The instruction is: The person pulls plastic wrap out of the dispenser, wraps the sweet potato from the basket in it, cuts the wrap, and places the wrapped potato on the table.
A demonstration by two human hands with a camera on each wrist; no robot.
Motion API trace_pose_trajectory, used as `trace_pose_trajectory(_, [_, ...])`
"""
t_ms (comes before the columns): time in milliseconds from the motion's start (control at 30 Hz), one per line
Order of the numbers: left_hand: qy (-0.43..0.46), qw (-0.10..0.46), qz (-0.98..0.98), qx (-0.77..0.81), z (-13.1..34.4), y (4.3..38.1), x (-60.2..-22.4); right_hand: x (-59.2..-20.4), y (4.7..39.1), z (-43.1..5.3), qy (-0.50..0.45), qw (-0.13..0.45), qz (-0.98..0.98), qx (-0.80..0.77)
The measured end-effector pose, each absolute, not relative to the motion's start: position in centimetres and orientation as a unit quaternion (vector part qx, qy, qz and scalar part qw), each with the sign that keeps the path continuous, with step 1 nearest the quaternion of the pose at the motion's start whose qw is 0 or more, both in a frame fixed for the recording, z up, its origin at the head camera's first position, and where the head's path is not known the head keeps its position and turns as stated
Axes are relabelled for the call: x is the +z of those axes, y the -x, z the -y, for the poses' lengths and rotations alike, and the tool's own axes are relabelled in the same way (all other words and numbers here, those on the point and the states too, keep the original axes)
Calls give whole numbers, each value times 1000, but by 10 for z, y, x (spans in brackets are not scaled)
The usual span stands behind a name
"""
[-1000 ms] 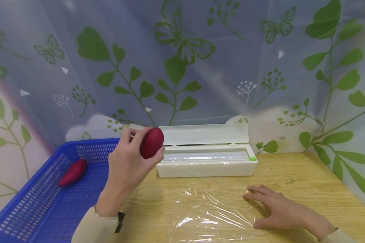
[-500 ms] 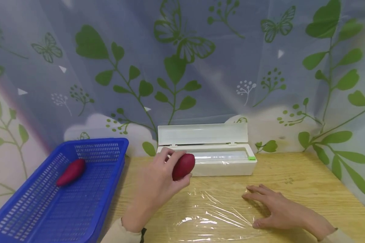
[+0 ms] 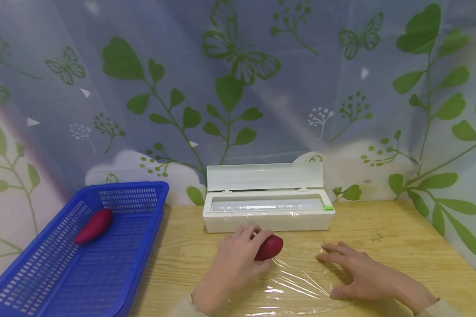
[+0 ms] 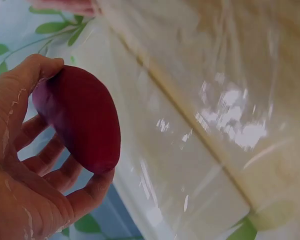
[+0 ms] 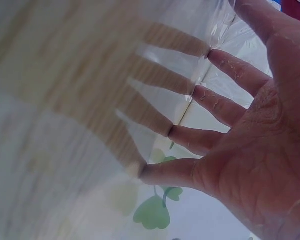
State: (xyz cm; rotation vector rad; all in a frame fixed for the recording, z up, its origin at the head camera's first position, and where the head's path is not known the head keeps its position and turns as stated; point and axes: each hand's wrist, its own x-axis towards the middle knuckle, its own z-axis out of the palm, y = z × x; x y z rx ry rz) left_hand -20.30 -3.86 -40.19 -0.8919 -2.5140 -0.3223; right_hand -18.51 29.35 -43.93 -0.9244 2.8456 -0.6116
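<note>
A dark red sweet potato (image 3: 270,248) is gripped by my left hand (image 3: 238,259), low over the clear cling film (image 3: 297,288) spread on the table. In the left wrist view, thumb and fingers curl round the sweet potato (image 4: 82,120). My right hand (image 3: 361,273) lies at the film's right side with its fingers spread. Seen from the right wrist, the straight fingers of the right hand (image 5: 245,115) touch down with their tips at the film edge. The film runs out from an open white dispenser box (image 3: 269,222) holding a roll (image 3: 269,205).
To the left stands a blue plastic basket (image 3: 140,259) with a second sweet potato (image 3: 95,226) inside. The dispenser's raised lid (image 3: 265,177) leans near a leaf-patterned curtain (image 3: 285,110) behind the wooden table (image 3: 404,246). A green cutter piece (image 3: 328,208) sits at the box's right end.
My left hand has carried the sweet potato rightward and down, from beside the basket to low over the film. The right hand has stayed in place.
</note>
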Motion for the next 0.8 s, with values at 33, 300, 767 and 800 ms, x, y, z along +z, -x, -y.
trace_pose_trajectory(33, [323,217,914,-116,36,203,-405,-440,185,-294,302,43,-931,-200])
trace_pose_trajectory(300, [322,175,924,-110,18,205,-417,-439,185,-293,299,47,-931,-205])
trace_pose_trajectory(767, [322,147,930,-96,10,206,-423,-437,185,-293,299,63,-928,-212])
trace_pose_trajectory(800, [322,145,931,-96,10,206,-423,-437,185,-293,300,63,-928,-212])
